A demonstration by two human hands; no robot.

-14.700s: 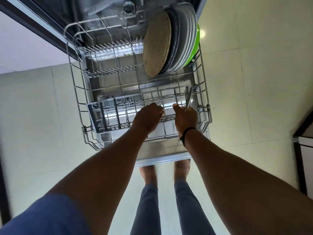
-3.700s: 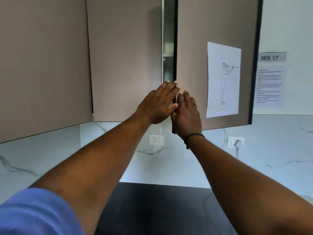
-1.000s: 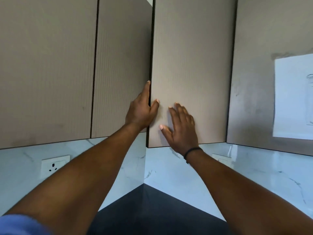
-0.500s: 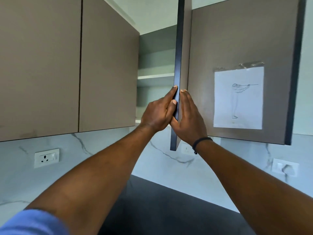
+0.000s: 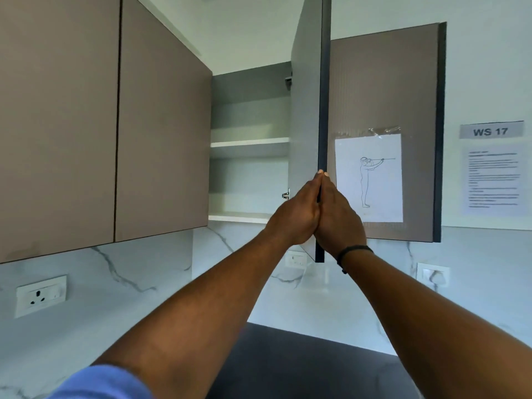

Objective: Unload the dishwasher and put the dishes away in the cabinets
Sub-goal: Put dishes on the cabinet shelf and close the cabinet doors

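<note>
So the wall cabinets (image 5: 109,116) are flat taupe slabs with a faint ribbed grain, no handles showing. One cabinet door (image 5: 306,110) stands swung out edge-on, dark thin edge facing the camera, smooth grey inside face. Behind it the open cabinet shows a pale shelf (image 5: 249,141); nothing can be seen on it, and its right part is hidden by the door. Backsplash (image 5: 144,283) is glossy white marble with grey veins, dark matte desk (image 5: 302,361) below. Left hand (image 5: 295,216) and right hand (image 5: 338,217) press flat on either side of the door edge, fingers straight, sandwiching it. No dishes in sight anywhere.
</note>
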